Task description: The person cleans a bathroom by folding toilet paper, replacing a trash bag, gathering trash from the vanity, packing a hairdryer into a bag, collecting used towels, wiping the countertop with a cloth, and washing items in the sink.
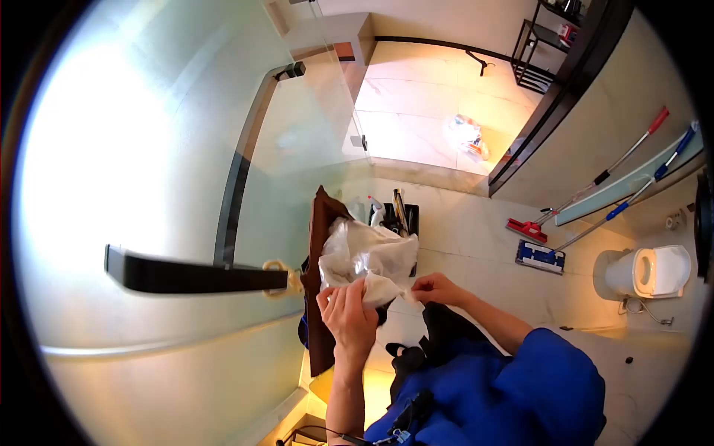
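Observation:
A translucent white plastic bag (368,249) lies bunched up and spread wide in front of me, against a dark brown sheet-like piece (320,223) hanging by the glass door. My left hand (348,318) is closed over the near edge of the plastic, its fingers curled round it. Between the fingertips of my right hand (440,288) a corner of the same bag is pinched and drawn out to the right. What lies inside the bag, if anything, cannot be made out.
Behind the bag stands a black caddy (413,219) with a spray bottle (377,212). A black door handle (193,271) juts in from the left. A red mop (526,229) and a blue mop (541,256) lean at right, near a toilet (654,272). A plastic package (468,136) lies beyond the doorway.

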A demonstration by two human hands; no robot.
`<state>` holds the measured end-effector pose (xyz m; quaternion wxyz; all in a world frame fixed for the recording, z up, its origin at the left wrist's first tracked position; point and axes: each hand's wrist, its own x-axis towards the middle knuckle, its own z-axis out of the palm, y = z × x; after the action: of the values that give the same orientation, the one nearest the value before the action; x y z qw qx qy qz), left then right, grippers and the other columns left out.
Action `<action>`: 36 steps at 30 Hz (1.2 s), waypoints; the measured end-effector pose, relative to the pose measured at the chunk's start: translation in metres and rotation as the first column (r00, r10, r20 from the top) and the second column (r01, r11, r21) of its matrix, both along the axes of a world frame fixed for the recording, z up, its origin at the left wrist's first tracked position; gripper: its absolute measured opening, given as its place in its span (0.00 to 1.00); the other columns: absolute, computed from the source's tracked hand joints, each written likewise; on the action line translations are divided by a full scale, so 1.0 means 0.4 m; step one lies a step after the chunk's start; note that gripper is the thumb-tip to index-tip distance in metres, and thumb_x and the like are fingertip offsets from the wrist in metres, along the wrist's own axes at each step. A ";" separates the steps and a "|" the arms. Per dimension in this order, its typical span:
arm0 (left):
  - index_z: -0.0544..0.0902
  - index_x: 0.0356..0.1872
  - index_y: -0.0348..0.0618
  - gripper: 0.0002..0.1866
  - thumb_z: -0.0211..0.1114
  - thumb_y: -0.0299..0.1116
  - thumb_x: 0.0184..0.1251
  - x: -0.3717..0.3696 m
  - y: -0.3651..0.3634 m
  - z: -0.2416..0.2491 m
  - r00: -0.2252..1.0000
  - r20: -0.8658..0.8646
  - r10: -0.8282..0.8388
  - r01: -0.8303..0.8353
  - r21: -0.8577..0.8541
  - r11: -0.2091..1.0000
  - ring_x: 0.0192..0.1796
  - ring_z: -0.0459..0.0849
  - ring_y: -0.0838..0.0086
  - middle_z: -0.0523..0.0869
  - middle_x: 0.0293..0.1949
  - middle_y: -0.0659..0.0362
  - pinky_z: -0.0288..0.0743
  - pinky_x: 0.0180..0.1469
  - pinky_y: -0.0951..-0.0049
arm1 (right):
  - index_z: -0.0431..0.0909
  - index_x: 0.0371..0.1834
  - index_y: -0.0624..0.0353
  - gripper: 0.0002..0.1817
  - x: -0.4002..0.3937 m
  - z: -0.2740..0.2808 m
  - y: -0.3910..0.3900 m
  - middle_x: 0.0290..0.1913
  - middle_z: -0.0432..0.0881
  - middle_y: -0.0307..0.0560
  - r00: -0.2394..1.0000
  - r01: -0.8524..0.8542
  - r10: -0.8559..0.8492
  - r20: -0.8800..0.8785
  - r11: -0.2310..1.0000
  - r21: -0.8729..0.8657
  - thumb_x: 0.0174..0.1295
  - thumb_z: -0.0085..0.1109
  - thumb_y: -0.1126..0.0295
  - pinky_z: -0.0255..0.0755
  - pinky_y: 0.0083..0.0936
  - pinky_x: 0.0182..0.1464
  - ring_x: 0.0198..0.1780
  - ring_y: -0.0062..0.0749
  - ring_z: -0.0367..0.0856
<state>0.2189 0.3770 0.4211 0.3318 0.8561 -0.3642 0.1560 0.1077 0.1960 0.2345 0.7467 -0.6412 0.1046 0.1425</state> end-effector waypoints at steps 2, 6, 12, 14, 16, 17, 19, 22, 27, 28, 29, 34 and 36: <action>0.80 0.31 0.36 0.17 0.51 0.15 0.36 -0.087 0.039 0.081 0.973 -0.230 -0.001 -0.041 -0.178 0.983 0.27 0.79 0.59 0.80 0.24 0.52 0.73 0.33 0.67 | 0.80 0.38 0.62 0.10 -0.026 0.140 0.071 0.33 0.81 0.37 0.967 0.148 -0.176 0.184 0.976 0.158 0.55 0.62 0.69 0.74 0.19 0.37 0.34 0.18 0.77; 0.83 0.35 0.34 0.15 0.60 0.17 0.42 -0.219 0.165 0.139 0.651 -0.715 -0.252 0.039 -0.301 0.953 0.32 0.85 0.68 0.85 0.28 0.50 0.75 0.37 0.78 | 0.81 0.35 0.61 0.11 -0.088 0.211 0.107 0.33 0.82 0.43 0.932 0.210 -0.255 0.260 0.959 0.188 0.51 0.62 0.67 0.75 0.24 0.38 0.35 0.27 0.79; 0.84 0.26 0.32 0.09 0.60 0.20 0.40 -0.384 0.531 -0.022 0.642 -0.762 0.082 -0.197 -0.060 0.978 0.22 0.80 0.74 0.82 0.17 0.54 0.69 0.26 0.77 | 0.83 0.30 0.61 0.11 -0.072 -0.096 0.044 0.33 0.84 0.52 0.990 -0.142 0.051 -0.134 0.470 -0.871 0.46 0.61 0.65 0.76 0.33 0.40 0.36 0.40 0.83; 0.82 0.23 0.30 0.08 0.57 0.21 0.40 -0.436 0.630 -0.061 0.565 -0.807 0.172 -0.362 -0.055 0.930 0.22 0.75 0.79 0.80 0.16 0.59 0.66 0.25 0.78 | 0.82 0.25 0.61 0.10 -0.088 -0.137 0.075 0.29 0.82 0.57 0.970 -0.145 -0.049 -0.237 0.664 -0.734 0.45 0.61 0.66 0.75 0.36 0.40 0.36 0.47 0.81; 0.81 0.22 0.30 0.05 0.58 0.19 0.44 -0.481 0.710 -0.101 0.466 -0.867 0.178 -0.500 -0.092 0.861 0.22 0.75 0.81 0.80 0.17 0.61 0.66 0.25 0.80 | 0.81 0.26 0.62 0.10 -0.046 -0.137 0.105 0.29 0.82 0.56 0.959 -0.059 -0.152 -0.238 0.716 -0.696 0.46 0.61 0.67 0.75 0.38 0.40 0.36 0.49 0.81; 0.81 0.21 0.30 0.04 0.58 0.19 0.44 -0.501 0.744 -0.137 0.447 -0.871 0.203 -0.574 -0.105 0.812 0.21 0.74 0.82 0.79 0.16 0.62 0.65 0.23 0.81 | 0.81 0.28 0.62 0.10 -0.011 -0.228 0.109 0.30 0.82 0.54 0.973 0.079 -0.213 -0.088 0.668 -0.740 0.46 0.63 0.67 0.75 0.37 0.39 0.36 0.49 0.81; 0.81 0.26 0.30 0.07 0.61 0.26 0.53 -0.522 0.804 -0.153 0.404 -0.899 0.170 -0.516 -0.070 0.854 0.26 0.83 0.64 0.84 0.25 0.45 0.77 0.28 0.69 | 0.80 0.31 0.62 0.10 0.066 -0.277 0.141 0.35 0.82 0.55 0.947 0.299 -0.274 0.169 0.555 -0.776 0.48 0.62 0.67 0.74 0.37 0.40 0.38 0.49 0.80; 0.82 0.24 0.29 0.03 0.62 0.19 0.48 -0.526 0.767 -0.177 0.352 -0.931 0.096 -0.654 -0.172 0.737 0.22 0.78 0.79 0.81 0.19 0.60 0.72 0.25 0.80 | 0.77 0.38 0.60 0.10 0.242 -0.281 0.182 0.45 0.78 0.60 0.869 0.491 -0.150 0.471 0.381 -0.784 0.55 0.56 0.70 0.73 0.38 0.42 0.43 0.53 0.77; 0.83 0.28 0.32 0.04 0.61 0.17 0.50 -0.486 0.638 -0.060 0.148 -0.963 0.224 -0.705 0.056 0.707 0.26 0.79 0.78 0.82 0.23 0.60 0.75 0.30 0.77 | 0.76 0.41 0.59 0.11 0.458 -0.391 0.235 0.46 0.77 0.59 0.916 0.232 0.230 0.329 0.365 -0.902 0.55 0.56 0.69 0.73 0.38 0.43 0.43 0.53 0.76; 0.83 0.30 0.32 0.07 0.62 0.18 0.48 -0.501 0.650 -0.084 0.147 -0.961 0.234 -0.703 0.065 0.709 0.28 0.80 0.78 0.83 0.24 0.60 0.75 0.32 0.77 | 0.76 0.41 0.59 0.12 0.473 -0.402 0.210 0.46 0.77 0.58 0.925 0.182 0.256 0.279 0.345 -0.921 0.54 0.56 0.68 0.73 0.38 0.43 0.43 0.53 0.76; 0.83 0.32 0.33 0.09 0.62 0.18 0.46 -0.509 0.646 -0.107 0.144 -0.963 0.229 -0.698 0.065 0.713 0.30 0.80 0.78 0.83 0.26 0.60 0.75 0.33 0.77 | 0.76 0.41 0.58 0.12 0.488 -0.407 0.188 0.46 0.77 0.58 0.927 0.156 0.282 0.249 0.314 -0.937 0.54 0.56 0.68 0.73 0.38 0.42 0.43 0.53 0.77; 0.82 0.30 0.36 0.03 0.62 0.23 0.53 -0.543 0.594 -0.098 0.134 -0.958 0.255 -0.765 0.064 0.641 0.30 0.75 0.83 0.80 0.25 0.64 0.69 0.33 0.80 | 0.76 0.40 0.58 0.13 0.470 -0.362 0.133 0.44 0.76 0.58 0.912 0.149 0.344 0.225 0.233 -0.961 0.53 0.58 0.66 0.73 0.39 0.42 0.42 0.52 0.77; 0.81 0.28 0.36 0.03 0.62 0.24 0.53 -0.574 0.588 -0.141 0.192 -0.965 0.178 -0.806 -0.051 0.590 0.30 0.73 0.84 0.78 0.23 0.65 0.68 0.33 0.80 | 0.75 0.40 0.58 0.13 0.417 -0.306 0.145 0.44 0.76 0.57 0.898 0.158 0.367 0.242 0.244 -0.957 0.52 0.58 0.65 0.73 0.39 0.42 0.42 0.52 0.77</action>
<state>-0.0109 0.6121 0.3647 0.6293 0.7223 0.2582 -0.1246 0.2744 0.2539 0.1121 0.1875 -0.9806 -0.0379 -0.0422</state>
